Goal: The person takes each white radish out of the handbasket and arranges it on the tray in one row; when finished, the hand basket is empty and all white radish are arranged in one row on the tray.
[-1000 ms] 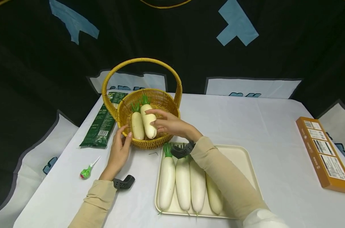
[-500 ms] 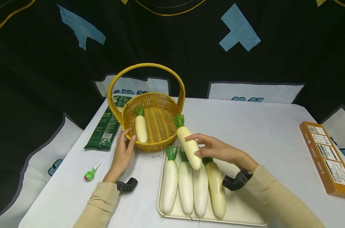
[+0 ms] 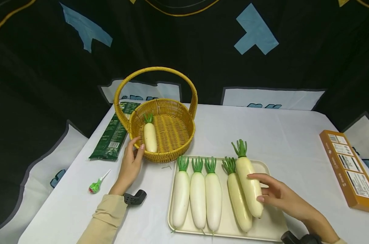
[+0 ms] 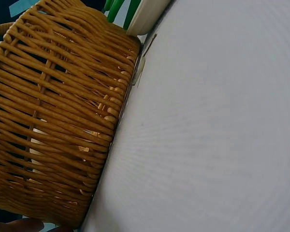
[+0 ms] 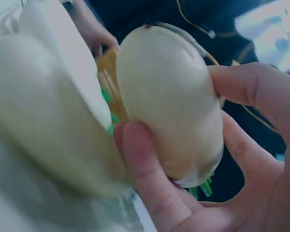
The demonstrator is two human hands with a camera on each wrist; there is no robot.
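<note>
My right hand (image 3: 279, 195) grips a white radish (image 3: 248, 184) with green leaf stubs, thumb and fingers on opposite sides. It is over the right part of the cream tray (image 3: 272, 220), close beside another yellowish radish (image 3: 238, 200). Whether it touches the tray is hidden. Further left in the tray lie three longer white radishes (image 3: 198, 200), side by side. In the right wrist view the held radish (image 5: 169, 96) is seen end-on. My left hand (image 3: 130, 166) rests its fingertips against the front-left rim of a wicker basket (image 3: 163, 156). One small radish (image 3: 150, 137) lies inside the basket.
Left of the basket lies a green packet (image 3: 111, 140), partly behind it. A wrapped lollipop (image 3: 95, 186) lies near the left table edge. An orange-brown box (image 3: 349, 169) stands at the right edge. The basket's tall handle (image 3: 157, 68) arches over it.
My right hand has taken one radish out of the basket and carried it right, over the tray. The yellowish radish in the tray now leans differently, further right. My left hand stays at the rim.
</note>
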